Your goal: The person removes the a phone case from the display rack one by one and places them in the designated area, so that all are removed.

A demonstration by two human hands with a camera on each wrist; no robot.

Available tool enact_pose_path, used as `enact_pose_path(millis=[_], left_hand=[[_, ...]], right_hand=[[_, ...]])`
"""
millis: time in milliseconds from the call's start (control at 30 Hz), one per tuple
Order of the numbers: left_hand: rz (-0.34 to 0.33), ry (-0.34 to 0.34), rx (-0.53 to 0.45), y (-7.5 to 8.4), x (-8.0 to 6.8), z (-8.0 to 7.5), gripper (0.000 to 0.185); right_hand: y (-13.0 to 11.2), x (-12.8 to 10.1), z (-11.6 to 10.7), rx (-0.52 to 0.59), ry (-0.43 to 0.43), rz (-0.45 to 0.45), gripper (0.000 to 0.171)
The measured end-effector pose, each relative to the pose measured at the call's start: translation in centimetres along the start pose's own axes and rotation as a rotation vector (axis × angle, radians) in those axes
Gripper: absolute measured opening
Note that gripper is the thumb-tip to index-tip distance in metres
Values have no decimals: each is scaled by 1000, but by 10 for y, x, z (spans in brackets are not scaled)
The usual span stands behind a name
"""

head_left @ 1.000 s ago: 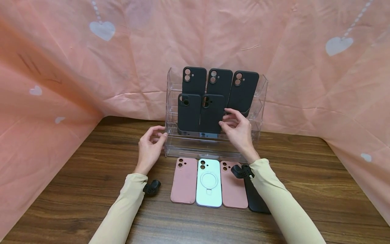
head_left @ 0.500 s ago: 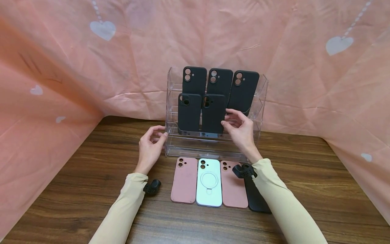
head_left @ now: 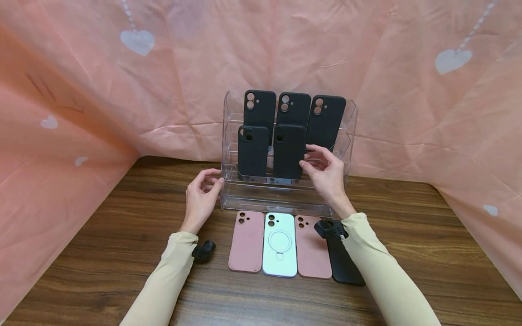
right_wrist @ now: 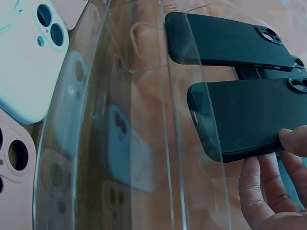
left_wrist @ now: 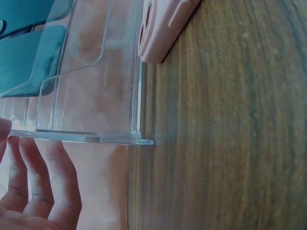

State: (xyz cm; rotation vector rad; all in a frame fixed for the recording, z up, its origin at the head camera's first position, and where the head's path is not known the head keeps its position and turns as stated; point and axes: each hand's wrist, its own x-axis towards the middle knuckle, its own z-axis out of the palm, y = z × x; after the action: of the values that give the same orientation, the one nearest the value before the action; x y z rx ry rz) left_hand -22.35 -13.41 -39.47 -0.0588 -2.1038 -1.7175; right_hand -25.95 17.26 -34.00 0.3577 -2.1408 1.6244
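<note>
A clear acrylic display rack stands on the table with black phone cases in its tiers. My right hand pinches the right edge of a black phone case in the lower occupied tier, thumb in front and fingers behind. Its bottom end sits behind the tier's clear lip in the right wrist view. Left of it, across a narrow gap, leans another black case. My left hand holds the rack's left side; in the left wrist view its fingertips meet the outer side panel, with the thumb at the edge.
Behind stand three more black cases, including a slightly tilted one at right. Before the rack lie a pink case, a white case with a ring, another pink case and a black case partly under my right wrist.
My right hand has shifted the pinched black case a little to the right, and a gap has opened between it and its left neighbour. The left hand has stayed put.
</note>
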Motion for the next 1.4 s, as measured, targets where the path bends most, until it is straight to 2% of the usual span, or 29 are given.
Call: enact_pose_path(millis=[367, 1233, 1400], left_hand=[[-4, 7, 2, -1, -1, 0, 22], [2, 7, 7, -3, 0, 0, 22], [1, 7, 8, -3, 1, 0, 22]], right_hand=[[-11, -1, -11, 65, 43, -30, 42], [-19, -23, -54, 15, 74, -2, 45], [-19, -28, -62, 61, 79, 13, 45]])
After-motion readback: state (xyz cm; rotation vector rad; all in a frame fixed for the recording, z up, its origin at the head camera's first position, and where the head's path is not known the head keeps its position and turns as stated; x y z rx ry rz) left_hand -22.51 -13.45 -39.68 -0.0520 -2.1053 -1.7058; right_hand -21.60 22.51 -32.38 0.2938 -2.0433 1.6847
